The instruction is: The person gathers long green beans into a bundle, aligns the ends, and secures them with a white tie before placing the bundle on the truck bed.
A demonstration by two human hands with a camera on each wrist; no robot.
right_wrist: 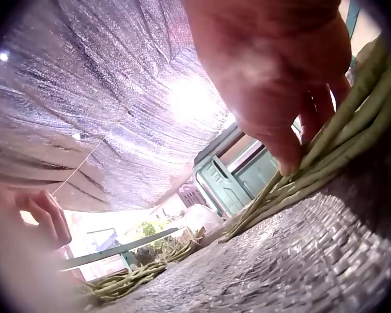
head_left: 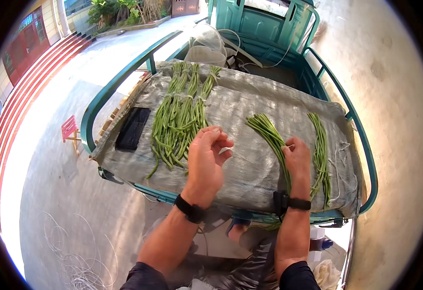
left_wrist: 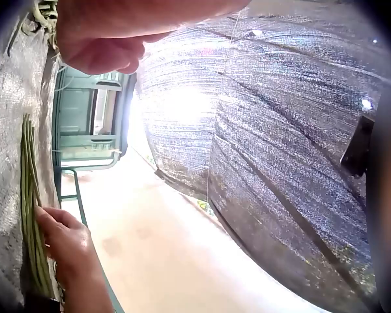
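Pinching beans [head_left: 268, 129] in right hand [head_left: 297, 158]; tbh can't tell if gripping anything in curled left hand [head_left: 206, 157]. Could splay if pinched loosely.

A slim bunch of green beans [head_left: 264, 128] is slanting from mid-surface toward the near edge, the right hand [head_left: 298, 159] pinching it. A second bunch [head_left: 320, 154] is lying near the right edge. Tied bundles [head_left: 179, 116], nearest the left hand [head_left: 206, 159], are spreading from the far edge's left part.

black phone [head_left: 132, 128] on grey sheet [head_left: 252, 164] | pink stool [head_left: 69, 128] beside teal cart [head_left: 257, 25] | red-striped steps [head_left: 38, 73]
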